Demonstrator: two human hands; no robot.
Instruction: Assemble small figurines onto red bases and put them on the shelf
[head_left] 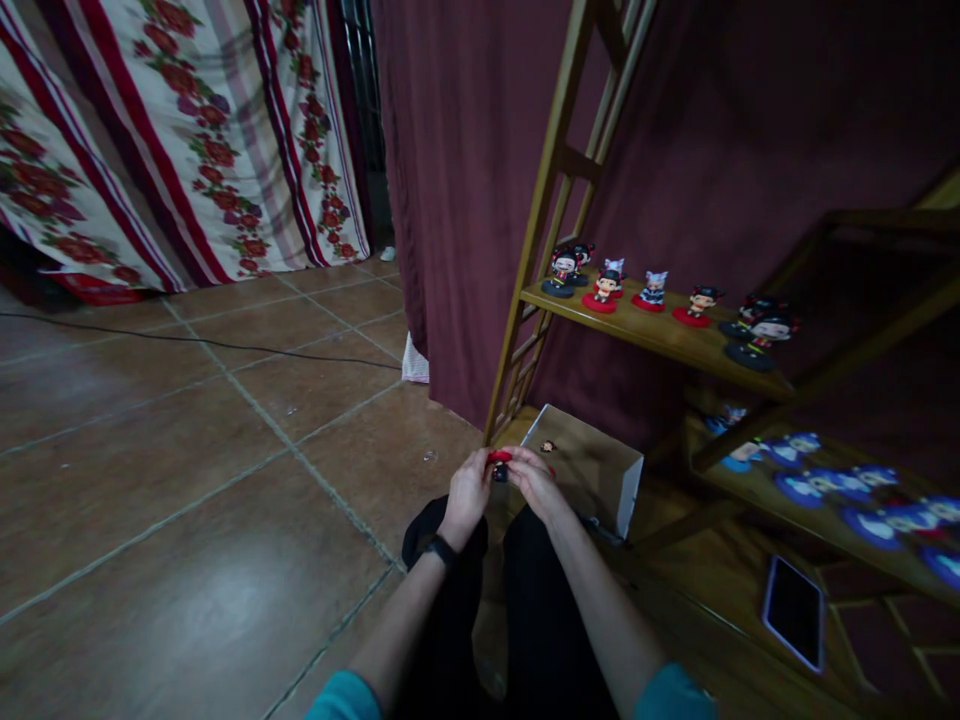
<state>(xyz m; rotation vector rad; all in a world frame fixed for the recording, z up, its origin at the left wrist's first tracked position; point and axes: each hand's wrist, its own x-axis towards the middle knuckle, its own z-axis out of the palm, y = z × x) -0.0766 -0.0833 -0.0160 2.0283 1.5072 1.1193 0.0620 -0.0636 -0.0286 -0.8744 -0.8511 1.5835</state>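
Observation:
Close together above my knees, my left hand (470, 490) and my right hand (535, 482) are both closed on a small figurine (499, 472). Its round red base (498, 456) is uppermost and the dark head hangs below, so it looks upside down. My fingers cover part of it. Just beyond my right hand is an open cardboard box (589, 470) with pale edges. Inside it a small figurine (548, 447) shows, and a bit of red peeks out beside my right fingers.
A wooden shelf (645, 330) at right carries several figurines on red and black bases. The lower shelf (757, 485) holds several blue-based figurines, blurred. A phone or tablet (793, 612) lies at lower right. A black cable (202, 342) crosses the tiled floor; curtains (457, 200) hang behind.

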